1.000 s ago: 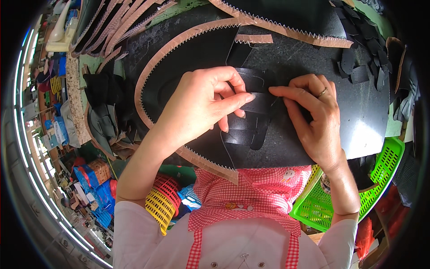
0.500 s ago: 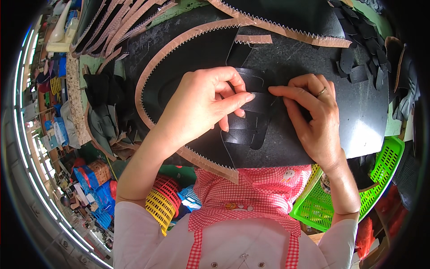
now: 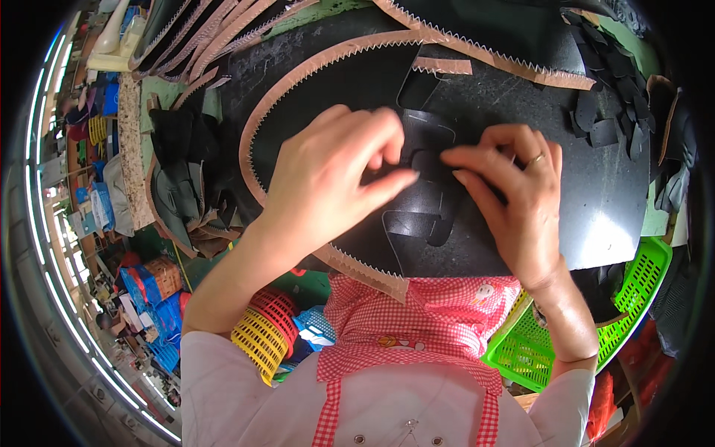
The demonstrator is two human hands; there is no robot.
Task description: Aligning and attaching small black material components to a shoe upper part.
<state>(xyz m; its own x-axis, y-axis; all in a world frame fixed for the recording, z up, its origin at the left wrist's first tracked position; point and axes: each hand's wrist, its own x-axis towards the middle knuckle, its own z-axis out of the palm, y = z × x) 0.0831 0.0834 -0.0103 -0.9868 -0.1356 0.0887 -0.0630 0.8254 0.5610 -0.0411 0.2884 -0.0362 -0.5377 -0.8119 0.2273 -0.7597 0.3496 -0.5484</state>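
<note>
A black, smooth, leather-like panel (image 3: 335, 82), curved in outline and edged by a tan zigzag-stitched border (image 3: 253, 127), is laid on a dark speckled board (image 3: 514, 108). Glossy black straps (image 3: 421, 223) are seen at its right side, between the hands. The left hand (image 3: 335, 167), slightly blurred, is half curled, thumb and forefinger parted. The right hand (image 3: 518, 186) is bent, thumb and forefinger nearly closed beside the straps. Whether anything is gripped by either cannot be told. Small rounded black pieces (image 3: 602, 132) are heaped at upper right.
</note>
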